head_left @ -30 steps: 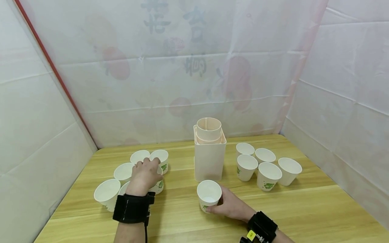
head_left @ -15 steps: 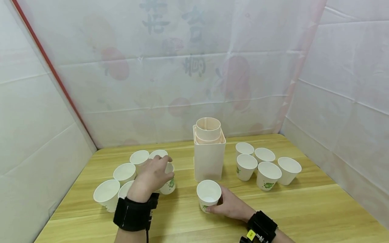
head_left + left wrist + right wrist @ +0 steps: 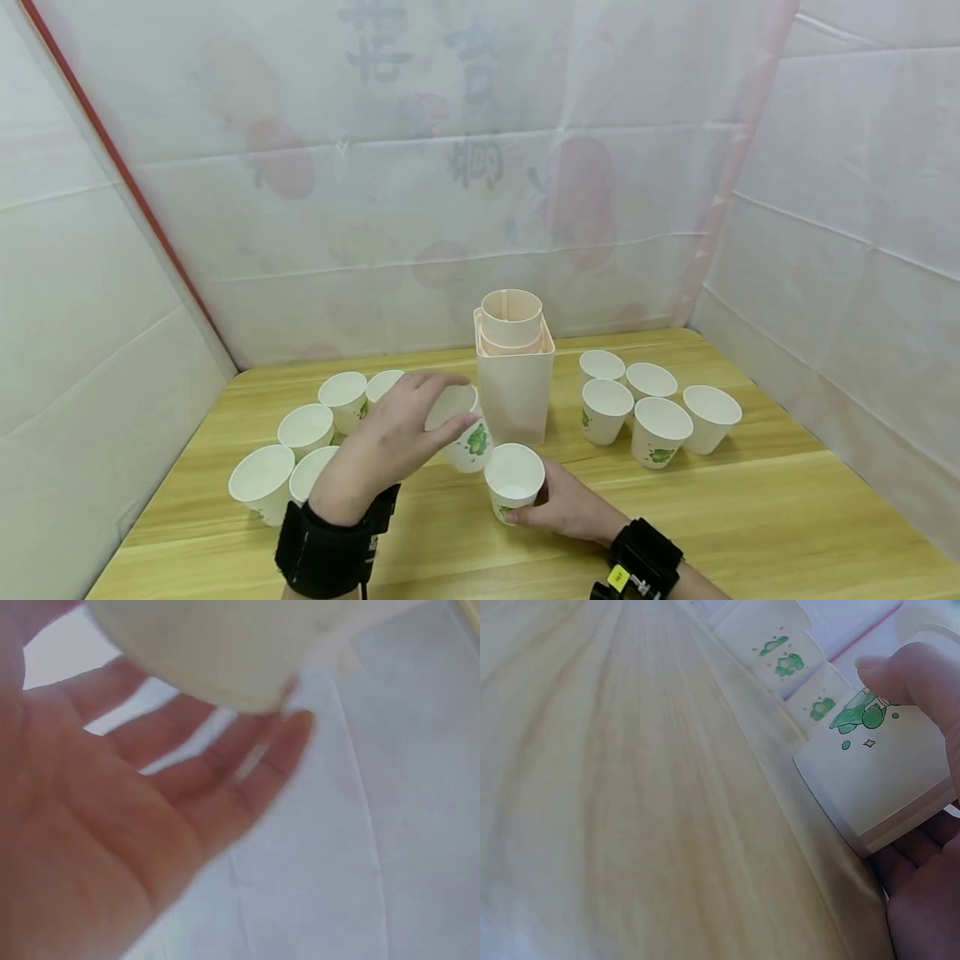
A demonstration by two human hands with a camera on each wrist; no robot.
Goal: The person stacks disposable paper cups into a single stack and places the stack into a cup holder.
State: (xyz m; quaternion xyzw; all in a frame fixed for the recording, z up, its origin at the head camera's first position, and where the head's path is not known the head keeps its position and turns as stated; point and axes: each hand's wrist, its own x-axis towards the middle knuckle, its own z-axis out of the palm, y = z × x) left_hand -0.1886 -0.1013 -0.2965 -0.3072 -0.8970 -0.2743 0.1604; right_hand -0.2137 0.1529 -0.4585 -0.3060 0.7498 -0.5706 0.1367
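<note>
My left hand [image 3: 393, 437] holds a white paper cup [image 3: 474, 446] with a green leaf print, thumb and fingers round its upper part. The cup leans slightly, its base close behind the rim of a second paper cup [image 3: 513, 479]; whether they touch I cannot tell. That second cup stands upright on the table, gripped low on its right side by my right hand [image 3: 573, 510]. In the left wrist view the held cup [image 3: 217, 652] is blurred, with fingers behind it. The right wrist view shows the thumb across the printed side of the other cup [image 3: 885, 772].
Several paper cups [image 3: 307, 427] stand grouped at the left of the wooden table [image 3: 450, 558], and several more [image 3: 662, 429] at the right. Behind my hands rises a cream square holder [image 3: 516, 396] with a round tube in its top. White sheeting [image 3: 420, 208] encloses the table.
My left hand has carried a cup from the left group rightward, lifting it toward the cup in my right hand. The right hand and its cup have stayed in place.
</note>
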